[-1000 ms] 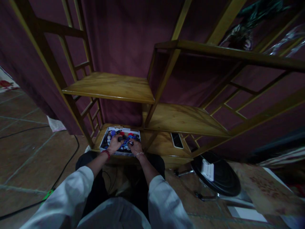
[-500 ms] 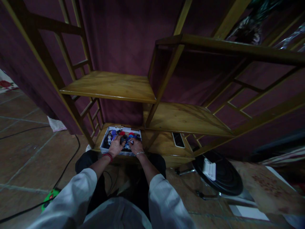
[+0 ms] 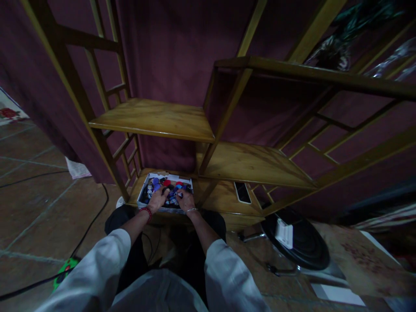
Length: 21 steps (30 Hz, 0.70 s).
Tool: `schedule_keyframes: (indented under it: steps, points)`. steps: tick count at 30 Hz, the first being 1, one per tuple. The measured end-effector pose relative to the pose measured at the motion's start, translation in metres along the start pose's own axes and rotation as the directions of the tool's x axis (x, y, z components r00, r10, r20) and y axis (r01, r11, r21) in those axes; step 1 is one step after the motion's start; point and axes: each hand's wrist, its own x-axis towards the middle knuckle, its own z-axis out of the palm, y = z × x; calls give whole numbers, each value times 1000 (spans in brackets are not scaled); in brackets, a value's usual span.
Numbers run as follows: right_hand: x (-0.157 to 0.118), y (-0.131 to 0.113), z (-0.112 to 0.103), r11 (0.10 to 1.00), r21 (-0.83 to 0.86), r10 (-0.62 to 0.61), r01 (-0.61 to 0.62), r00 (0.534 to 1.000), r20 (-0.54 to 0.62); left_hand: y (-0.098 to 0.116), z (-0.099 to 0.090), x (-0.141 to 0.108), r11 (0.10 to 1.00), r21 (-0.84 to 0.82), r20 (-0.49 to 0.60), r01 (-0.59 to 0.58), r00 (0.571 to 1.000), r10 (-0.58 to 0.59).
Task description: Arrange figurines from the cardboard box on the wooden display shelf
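While both hands dig in the box (image 3: 143, 196) of small figures (image 3: 155, 183), left hand (image 3: 158, 199) at 9 o'clock, right hand (image 3: 185, 201) pinching one; next calls for lifting it clear.

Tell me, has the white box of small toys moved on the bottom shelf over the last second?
No. The white box sits at the same spot on the bottom shelf, just right of the left upright post; only the camera shifted slightly.

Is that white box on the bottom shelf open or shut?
Open: the white box has no lid on, and small coloured toys show inside under both hands.
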Motion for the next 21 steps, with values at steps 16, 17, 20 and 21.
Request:
schedule_keyframes:
  steps: [16,17,20,21]
  points:
    - [-4,-23,10,991,128,32,-34,999,14,4,-10,2,864,-455,157,216,974,-161]
    - [-4,-21,10,990,132,42,-43,999,13,3,-10,3,861,-461,163,217,974,-158]
    - [-5,-17,11,988,144,51,-51,999,4,2,-10,3,851,-480,171,213,974,-148]
    - [-5,-16,12,987,152,49,-49,999,2,2,-10,3,850,-483,171,213,974,-147]
